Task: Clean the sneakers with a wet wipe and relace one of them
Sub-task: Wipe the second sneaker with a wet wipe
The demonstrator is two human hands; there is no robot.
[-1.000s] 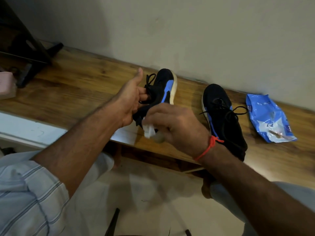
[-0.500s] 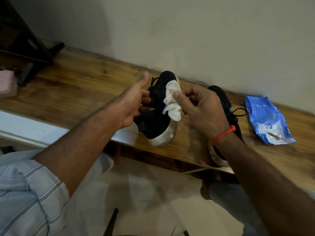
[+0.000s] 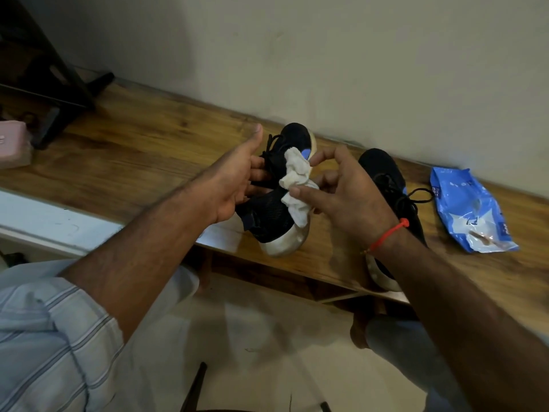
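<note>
My left hand (image 3: 237,182) grips a black sneaker (image 3: 273,212) with a blue stripe and a white sole, tilted on its side with the heel toward me, just above the wooden shelf (image 3: 142,150). My right hand (image 3: 347,191) pinches a crumpled white wet wipe (image 3: 297,185) between thumb and fingers and holds it against the sneaker's side. The second black sneaker (image 3: 389,179) lies on the shelf to the right, laced, partly hidden behind my right wrist.
A blue pack of wet wipes (image 3: 469,209) lies on the shelf at the far right. A black stand (image 3: 59,84) and a pink object (image 3: 12,147) sit at the left end. The wall runs close behind the shelf. Pale floor lies below.
My right hand moved the wipe from the sneaker's heel up onto its side near the blue stripe, then slid it back along the side. The left hand kept its grip.
</note>
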